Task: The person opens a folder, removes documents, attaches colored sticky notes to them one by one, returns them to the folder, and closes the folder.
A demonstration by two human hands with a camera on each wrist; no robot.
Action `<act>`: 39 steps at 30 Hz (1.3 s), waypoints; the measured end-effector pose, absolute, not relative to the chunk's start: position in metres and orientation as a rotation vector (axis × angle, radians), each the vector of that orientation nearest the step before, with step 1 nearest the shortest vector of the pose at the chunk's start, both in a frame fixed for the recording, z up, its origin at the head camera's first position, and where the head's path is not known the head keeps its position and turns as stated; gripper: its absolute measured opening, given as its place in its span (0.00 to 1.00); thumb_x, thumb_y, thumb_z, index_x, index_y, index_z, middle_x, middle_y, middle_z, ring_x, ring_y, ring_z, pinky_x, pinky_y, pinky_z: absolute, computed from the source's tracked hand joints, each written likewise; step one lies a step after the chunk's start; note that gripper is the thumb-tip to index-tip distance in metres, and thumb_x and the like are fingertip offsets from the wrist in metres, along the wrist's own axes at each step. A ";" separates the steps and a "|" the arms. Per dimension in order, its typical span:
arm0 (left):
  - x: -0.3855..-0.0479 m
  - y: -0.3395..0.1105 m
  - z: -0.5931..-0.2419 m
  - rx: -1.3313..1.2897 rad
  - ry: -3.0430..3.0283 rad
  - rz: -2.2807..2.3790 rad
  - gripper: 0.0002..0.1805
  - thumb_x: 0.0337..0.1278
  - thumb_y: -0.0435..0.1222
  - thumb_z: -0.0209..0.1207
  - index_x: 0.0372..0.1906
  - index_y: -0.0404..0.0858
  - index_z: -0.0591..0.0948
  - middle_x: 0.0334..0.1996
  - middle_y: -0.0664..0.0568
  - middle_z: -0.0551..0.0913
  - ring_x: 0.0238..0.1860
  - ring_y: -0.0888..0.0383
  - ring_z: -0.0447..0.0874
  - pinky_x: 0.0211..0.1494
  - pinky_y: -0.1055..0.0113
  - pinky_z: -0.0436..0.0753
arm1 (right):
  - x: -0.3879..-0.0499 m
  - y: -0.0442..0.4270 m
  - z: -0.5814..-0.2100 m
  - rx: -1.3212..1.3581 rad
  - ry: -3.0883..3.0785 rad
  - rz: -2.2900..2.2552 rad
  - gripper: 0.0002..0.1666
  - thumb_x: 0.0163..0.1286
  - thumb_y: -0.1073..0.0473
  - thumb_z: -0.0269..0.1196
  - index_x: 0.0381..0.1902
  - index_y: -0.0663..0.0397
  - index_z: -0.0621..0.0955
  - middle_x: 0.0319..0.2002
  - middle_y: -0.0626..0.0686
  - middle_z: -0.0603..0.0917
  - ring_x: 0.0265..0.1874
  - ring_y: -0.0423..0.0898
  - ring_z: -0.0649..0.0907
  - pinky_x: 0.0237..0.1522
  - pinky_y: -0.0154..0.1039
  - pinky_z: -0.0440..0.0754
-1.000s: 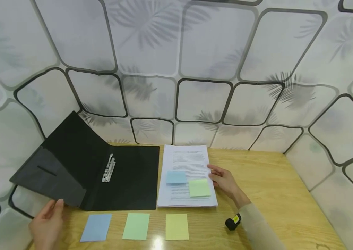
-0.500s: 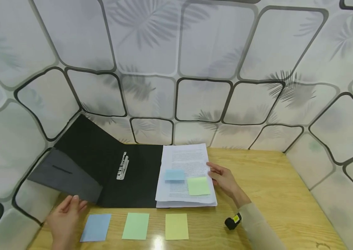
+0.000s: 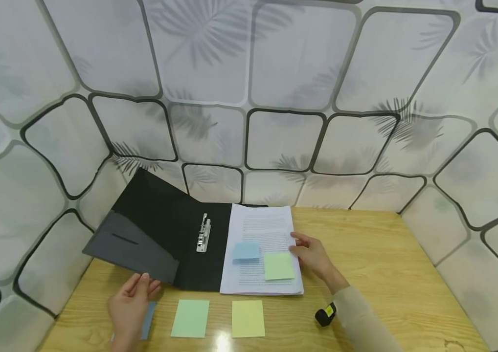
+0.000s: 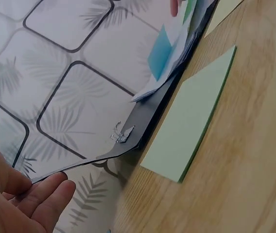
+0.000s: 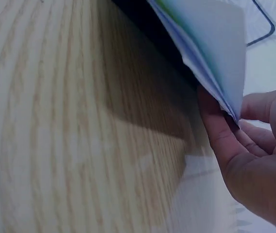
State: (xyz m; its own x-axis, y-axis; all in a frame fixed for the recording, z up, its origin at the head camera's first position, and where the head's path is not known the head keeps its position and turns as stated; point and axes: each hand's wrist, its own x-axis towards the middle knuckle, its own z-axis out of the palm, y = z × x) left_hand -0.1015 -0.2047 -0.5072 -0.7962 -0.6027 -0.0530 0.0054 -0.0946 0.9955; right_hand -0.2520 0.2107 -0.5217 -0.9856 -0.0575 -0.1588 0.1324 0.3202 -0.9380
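A black folder [image 3: 152,203] stands spread, its left cover raised at a slant, with a metal clip [image 3: 203,233] near the spine. My left hand [image 3: 130,300] pinches the lower edge of that cover between thumb and fingers, which the left wrist view shows closely. A stack of printed paper [image 3: 266,225] covers much of the folder's right half. On its top sheet are a blue sticky note [image 3: 246,251] and a green sticky note [image 3: 279,266]. At the stack's right edge, my right hand [image 3: 315,254] pinches the sheets, lifted a little in the right wrist view.
Along the front of the wooden table [image 3: 385,274] lie a green note pad [image 3: 190,319], a yellow note pad [image 3: 248,319] and a blue note pad [image 3: 147,322], partly behind the left hand. A small black object with a yellow label [image 3: 325,315] sits beside the right sleeve. Patterned curtains surround the table.
The left hand has moved right with the folder cover, and the folder has slid right beneath the paper stack. The right hand has kept its hold on the stack, nearly in place.
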 end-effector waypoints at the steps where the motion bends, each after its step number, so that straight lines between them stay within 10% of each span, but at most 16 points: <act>1: -0.101 -0.202 -0.508 0.644 -1.764 -1.944 0.27 0.75 0.27 0.59 0.70 0.17 0.68 0.38 0.50 0.92 0.26 0.71 0.90 0.36 0.75 0.89 | -0.252 0.209 -0.522 0.067 2.424 -1.733 0.30 0.74 0.67 0.64 0.73 0.61 0.76 0.55 0.64 0.82 0.41 0.45 0.82 0.34 0.33 0.84; 9: -0.101 -0.186 -0.511 0.626 -1.757 -1.979 0.26 0.75 0.24 0.56 0.71 0.14 0.66 0.57 0.15 0.74 0.26 0.71 0.90 0.36 0.74 0.90 | -0.250 0.202 -0.522 0.063 2.408 -1.813 0.32 0.71 0.71 0.64 0.73 0.61 0.77 0.57 0.68 0.84 0.46 0.45 0.83 0.40 0.28 0.83; 39: -0.098 -0.167 -0.515 0.655 -1.911 -1.987 0.28 0.77 0.29 0.57 0.73 0.18 0.67 0.59 0.18 0.78 0.32 0.71 0.92 0.42 0.74 0.90 | -0.254 0.186 -0.523 -0.023 2.622 -1.590 0.30 0.72 0.68 0.65 0.72 0.64 0.77 0.53 0.66 0.87 0.48 0.53 0.88 0.42 0.35 0.87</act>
